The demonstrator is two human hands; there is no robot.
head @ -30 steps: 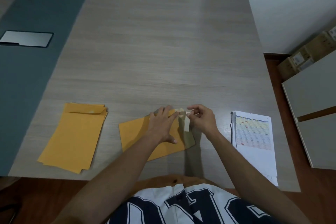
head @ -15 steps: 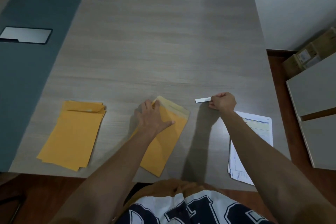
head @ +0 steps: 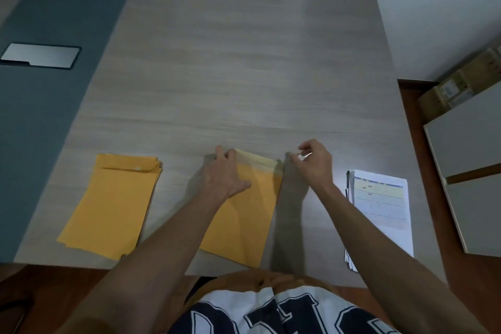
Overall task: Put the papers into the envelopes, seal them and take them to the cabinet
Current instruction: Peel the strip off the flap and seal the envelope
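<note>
On the counter (head: 244, 62), near its front edge, the left hand (head: 226, 173) rests flat on a yellow envelope (head: 244, 214) with its flap open. The right hand (head: 315, 163) pinches a small white strip (head: 305, 155) just beside the flap. An envelope stack (head: 113, 203) lies toward the left, printed papers (head: 379, 206) toward the right edge.

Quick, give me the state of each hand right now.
Left hand: open, fingers flat on the envelope, pressing near its flap.
Right hand: closed, pinching a small white strip just right of the flap.
</note>
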